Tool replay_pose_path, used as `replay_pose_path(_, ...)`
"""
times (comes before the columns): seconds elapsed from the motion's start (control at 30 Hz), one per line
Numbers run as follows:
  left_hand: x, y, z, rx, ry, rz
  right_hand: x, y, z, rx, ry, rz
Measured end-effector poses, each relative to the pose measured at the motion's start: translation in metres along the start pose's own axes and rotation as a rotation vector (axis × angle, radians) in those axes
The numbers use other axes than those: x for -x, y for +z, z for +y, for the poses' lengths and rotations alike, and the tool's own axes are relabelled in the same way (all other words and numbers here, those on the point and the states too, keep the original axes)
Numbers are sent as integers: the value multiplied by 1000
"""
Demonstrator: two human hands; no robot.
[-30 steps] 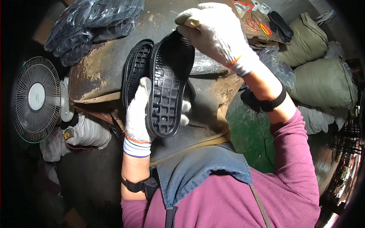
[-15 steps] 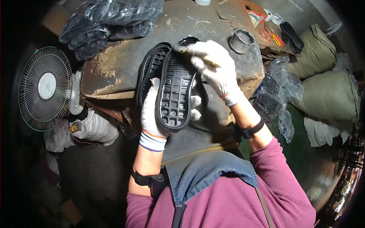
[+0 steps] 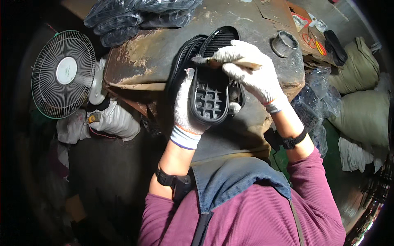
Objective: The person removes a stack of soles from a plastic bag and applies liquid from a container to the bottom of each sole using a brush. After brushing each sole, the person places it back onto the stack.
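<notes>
My left hand (image 3: 185, 107), in a white knit glove, grips a black shoe sole (image 3: 212, 104) by its near end. The sole's open inner side faces up, showing a ribbed far part and a grid of square hollows. My right hand (image 3: 251, 67), gloved the same way, is closed on a thin-handled brush (image 3: 200, 60). Its pale bristles lie over the sole's left rim around mid-length; whether they touch it I cannot tell. More black soles (image 3: 183, 55) lie just beyond and left of the held one, partly covered by it.
A worn table (image 3: 139, 61) carries plastic-wrapped dark soles (image 3: 135, 18) at the back left and a round metal pot (image 3: 285, 44) at the right. Orange-handled scissors (image 3: 315, 44) lie farther right. A fan (image 3: 65, 70) stands left; stuffed sacks (image 3: 363, 115) stand right.
My right hand has brought the brush from near the sole's far end toward its middle. The held sole is tilted differently. The whole view has shifted, moving the surroundings rightward in the picture.
</notes>
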State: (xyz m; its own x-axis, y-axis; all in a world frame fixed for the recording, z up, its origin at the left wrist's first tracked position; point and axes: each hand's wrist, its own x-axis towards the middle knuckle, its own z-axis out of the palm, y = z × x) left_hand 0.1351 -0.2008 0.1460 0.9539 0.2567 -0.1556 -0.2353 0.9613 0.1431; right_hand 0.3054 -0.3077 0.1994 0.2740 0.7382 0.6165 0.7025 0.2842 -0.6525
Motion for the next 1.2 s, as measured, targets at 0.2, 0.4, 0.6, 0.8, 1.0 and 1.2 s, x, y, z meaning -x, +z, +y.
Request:
replay_pose_path(0.2,-4,-32,17,27,1,-218,12,7,-37,117,-254,-213)
replay_pose_path(0.4,3,-10,68,-327,57,-265,19,-2,-52,32,-270,-357)
replay_pose_path(0.6,9,3,91,-443,23,-306,30,6,-54,-527,433,-146)
replay_pose_path(0.8,7,-25,106,-2696,1013,-153,14,32,-57,-501,491,-142)
replay_pose_path(1.0,28,12,66,-2355,1241,-296,8,29,-65,140,539,-202)
replay_pose_path(1.2,48,0,44,-2116,1039,-345,19,-45,12,320,346,-47)
